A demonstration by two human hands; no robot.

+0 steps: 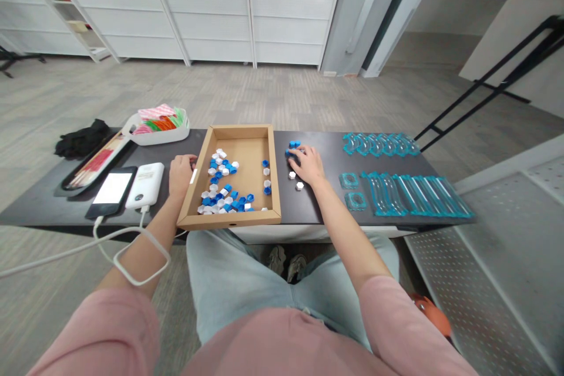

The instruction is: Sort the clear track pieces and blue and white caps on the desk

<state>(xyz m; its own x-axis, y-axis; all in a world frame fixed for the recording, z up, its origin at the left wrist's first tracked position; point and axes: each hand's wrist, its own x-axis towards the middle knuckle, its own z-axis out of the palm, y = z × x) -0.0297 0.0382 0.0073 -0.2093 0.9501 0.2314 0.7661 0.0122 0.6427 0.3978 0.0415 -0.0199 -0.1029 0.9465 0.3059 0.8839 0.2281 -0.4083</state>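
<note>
A cardboard tray (277,188) on the dark table holds many small blue and white hexagonal pieces (225,202), most of them heaped toward its left and near sides. My left hand (180,176) is at the tray's left wall, fingers curled against it and partly hidden. Right of the tray, my right hand (308,164) reaches down with fingers apart, its fingertips by blue pieces (294,144) on the tabletop. Whether it touches one is hard to make out. Two white pieces (299,186) lie just below that hand.
Teal clear-plastic parts (418,195) lie in rows at the right. On the left are a power bank (145,185) with a white cable, a phone (111,191), a long tray of sticks (94,163), a white basket (159,137) and black cloth (83,140).
</note>
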